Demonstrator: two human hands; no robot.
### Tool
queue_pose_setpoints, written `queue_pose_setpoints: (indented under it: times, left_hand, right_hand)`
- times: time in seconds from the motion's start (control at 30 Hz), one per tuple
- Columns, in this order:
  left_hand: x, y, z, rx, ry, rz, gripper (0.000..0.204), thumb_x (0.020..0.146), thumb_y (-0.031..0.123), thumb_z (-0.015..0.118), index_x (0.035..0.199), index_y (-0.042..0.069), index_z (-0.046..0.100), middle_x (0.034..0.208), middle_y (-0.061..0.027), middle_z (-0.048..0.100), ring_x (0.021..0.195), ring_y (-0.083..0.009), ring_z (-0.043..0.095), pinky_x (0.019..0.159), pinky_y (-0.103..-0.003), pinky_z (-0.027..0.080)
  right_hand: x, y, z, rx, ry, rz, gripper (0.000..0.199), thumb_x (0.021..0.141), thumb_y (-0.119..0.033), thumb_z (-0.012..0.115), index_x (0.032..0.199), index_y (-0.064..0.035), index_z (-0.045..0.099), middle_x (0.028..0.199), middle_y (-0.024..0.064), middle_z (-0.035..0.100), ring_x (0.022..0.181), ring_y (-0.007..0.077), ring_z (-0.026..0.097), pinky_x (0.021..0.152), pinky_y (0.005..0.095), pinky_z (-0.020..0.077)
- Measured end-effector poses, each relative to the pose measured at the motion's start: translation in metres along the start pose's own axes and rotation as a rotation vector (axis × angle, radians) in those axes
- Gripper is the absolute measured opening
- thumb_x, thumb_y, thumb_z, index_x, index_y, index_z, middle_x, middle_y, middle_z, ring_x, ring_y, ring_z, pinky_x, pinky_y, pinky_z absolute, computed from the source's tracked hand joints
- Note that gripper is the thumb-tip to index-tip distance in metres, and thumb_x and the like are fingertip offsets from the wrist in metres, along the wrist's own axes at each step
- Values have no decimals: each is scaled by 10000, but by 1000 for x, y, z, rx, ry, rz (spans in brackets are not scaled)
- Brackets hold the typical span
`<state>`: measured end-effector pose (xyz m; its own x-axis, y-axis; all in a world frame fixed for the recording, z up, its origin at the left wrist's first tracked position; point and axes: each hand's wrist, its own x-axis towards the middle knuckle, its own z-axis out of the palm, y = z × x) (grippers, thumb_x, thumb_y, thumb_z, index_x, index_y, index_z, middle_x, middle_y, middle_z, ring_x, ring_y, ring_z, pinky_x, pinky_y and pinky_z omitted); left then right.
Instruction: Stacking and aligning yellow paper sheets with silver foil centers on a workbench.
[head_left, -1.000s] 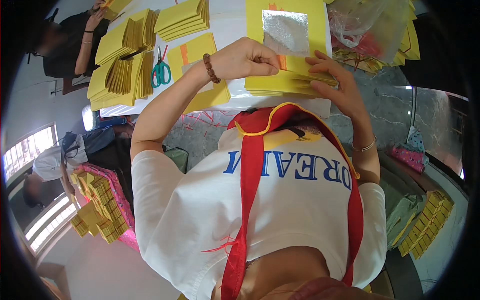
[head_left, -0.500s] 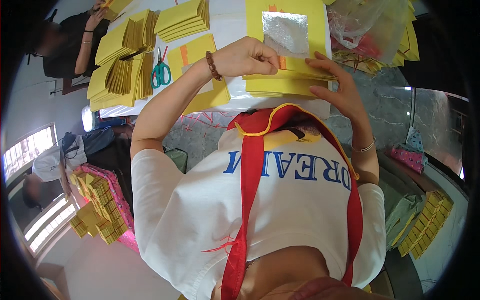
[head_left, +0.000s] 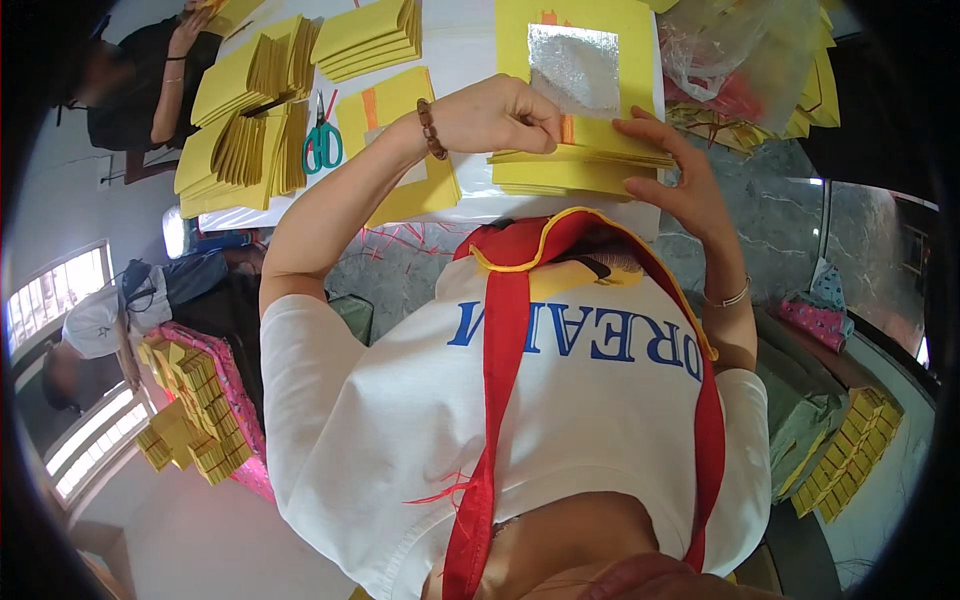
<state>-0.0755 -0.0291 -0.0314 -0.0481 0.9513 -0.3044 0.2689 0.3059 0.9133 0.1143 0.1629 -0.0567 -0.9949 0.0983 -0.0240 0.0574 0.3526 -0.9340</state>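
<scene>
Left hand (head_left: 495,115) pinches closed on top yellow sheet w/ foil square (head_left: 575,68) at 12 o'clock, prob. to peel it off the stack (head_left: 575,165), while right hand (head_left: 680,180) lies open, fingers flat at stack's 3 o'clock edge, steadying it; scissors (head_left: 322,140) at 10 o'clock.

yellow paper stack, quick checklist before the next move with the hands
1. Left hand pinching the top sheet's edge: ok.
2. Right hand steadying the yellow paper stack: ok, fingers rest on its near right corner.
3. Stack squared: not ok, edges fan out slightly.
4. Single sheet picked: cannot tell.
5. Silver foil square flat on the sheet behind: ok.
6. Scissors out of the way: ok, lying off to the left.
</scene>
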Motion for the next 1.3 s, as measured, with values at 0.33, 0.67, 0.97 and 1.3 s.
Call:
queue_pose_setpoints:
  times: [0.33, 0.67, 0.97, 1.3]
  left_hand:
    - [2, -5, -2, 31, 37, 36, 176, 780, 186, 619, 819, 16, 643, 659, -1, 587, 610, -61, 507, 576, -224, 416]
    - [-6, -57, -3, 775, 367, 471, 479, 781, 182, 642, 1245, 169, 526, 1286, -68, 496, 1200, -290, 429, 966, -403, 347]
    - [-31, -12, 19, 835, 471, 583, 402, 715, 27, 571, 1110, 90, 595, 1107, -75, 599, 1016, -269, 556, 833, -350, 442]
    - [-40, -4, 27, 404, 331, 426, 249, 807, 159, 569, 1023, 40, 599, 911, -121, 635, 819, -292, 606, 696, -353, 491]
  right_hand:
    - [5, 18, -1, -108, 3, -158, 309, 778, -49, 615, 1086, -40, 593, 1203, 94, 576, 1286, 229, 368, 1034, 357, 301]
    - [12, 20, 3, 153, 155, 51, 267, 790, -71, 613, 1051, -17, 607, 1150, 104, 602, 1097, 227, 543, 905, 305, 416]
    - [9, 3, -12, -594, 140, -509, 328, 719, -137, 660, 1045, -130, 627, 1138, 39, 611, 1122, 262, 530, 954, 389, 325]
    - [-7, 2, -7, -391, -21, -297, 205, 771, -173, 644, 960, -94, 629, 970, 47, 659, 903, 185, 604, 822, 331, 371]
